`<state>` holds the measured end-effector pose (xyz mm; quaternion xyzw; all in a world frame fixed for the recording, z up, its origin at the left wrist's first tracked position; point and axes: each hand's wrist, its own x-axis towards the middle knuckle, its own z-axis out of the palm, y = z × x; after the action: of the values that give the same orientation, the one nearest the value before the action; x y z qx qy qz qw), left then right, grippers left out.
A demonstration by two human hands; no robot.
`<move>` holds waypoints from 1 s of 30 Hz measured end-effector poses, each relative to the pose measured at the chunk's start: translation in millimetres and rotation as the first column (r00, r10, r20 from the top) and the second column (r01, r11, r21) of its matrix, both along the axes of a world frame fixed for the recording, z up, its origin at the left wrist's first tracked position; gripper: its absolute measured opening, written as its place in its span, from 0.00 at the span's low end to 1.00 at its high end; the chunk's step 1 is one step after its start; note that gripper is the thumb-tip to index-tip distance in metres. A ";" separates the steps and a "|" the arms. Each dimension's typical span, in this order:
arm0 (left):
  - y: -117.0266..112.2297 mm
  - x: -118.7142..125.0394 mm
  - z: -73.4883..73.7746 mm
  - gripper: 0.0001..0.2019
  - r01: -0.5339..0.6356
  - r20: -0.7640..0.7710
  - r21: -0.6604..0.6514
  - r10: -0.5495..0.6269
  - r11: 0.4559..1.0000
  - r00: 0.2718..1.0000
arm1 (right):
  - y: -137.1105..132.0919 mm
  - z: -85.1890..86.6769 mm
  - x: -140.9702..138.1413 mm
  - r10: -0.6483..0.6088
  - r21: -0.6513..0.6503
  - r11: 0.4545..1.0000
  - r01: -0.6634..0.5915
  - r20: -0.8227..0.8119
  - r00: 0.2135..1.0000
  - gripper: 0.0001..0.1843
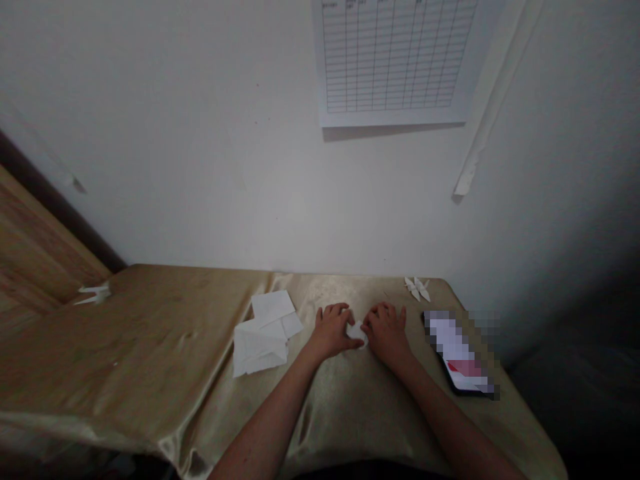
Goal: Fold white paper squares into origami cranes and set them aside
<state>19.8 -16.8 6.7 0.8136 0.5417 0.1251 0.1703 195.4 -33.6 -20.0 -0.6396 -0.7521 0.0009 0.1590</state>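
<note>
Both my hands rest close together on the table's golden satin cloth (165, 347). My left hand (333, 331) and my right hand (387, 331) have curled fingers pinching a small folded piece of white paper (357, 331) between them, pressed down on the cloth. A loose pile of white paper sheets (265, 333) lies just left of my left hand. A finished white folded paper crane (417, 288) sits behind my right hand, near the wall.
A phone (460, 357) with a lit screen lies at the right of the table, near its edge. Another small white paper figure (95, 293) lies at the far left corner. A white wall with a printed grid chart (395, 60) stands right behind the table.
</note>
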 end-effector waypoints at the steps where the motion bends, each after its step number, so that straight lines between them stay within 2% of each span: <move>1: 0.5 -0.1 -0.4 0.25 -0.001 0.003 -0.002 0.001 1.000 1.000 | 0.1 -0.1 -0.2 0.000 0.002 1.000 0.000 0.000 1.000 0.10; 14: 1.6 -2.9 -2.0 0.28 0.020 0.003 -0.010 -0.020 1.000 1.000 | 1.1 -3.1 0.7 -0.006 0.007 1.000 0.006 0.009 1.000 0.09; 20: 1.6 -2.1 -5.0 0.29 0.032 0.027 -0.027 -0.031 0.999 0.999 | 4.3 -8.6 3.9 -0.011 -0.034 0.999 0.009 -0.066 0.998 0.09; 24: 1.7 -3.3 -7.2 0.28 0.084 0.062 -0.036 -0.082 0.996 0.995 | 8.5 -12.9 7.4 -0.009 -0.044 0.999 0.006 -0.084 0.996 0.09; 30: 1.3 -6.3 -7.0 0.24 0.128 0.032 -0.014 -0.127 0.992 0.991 | 10.3 -13.8 9.2 -0.010 -0.040 0.999 0.007 -0.077 0.997 0.09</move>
<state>13.5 -15.4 -0.3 0.8431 0.4869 0.1221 0.1930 204.6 -23.3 -33.8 -0.6453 -0.7425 0.0399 0.1754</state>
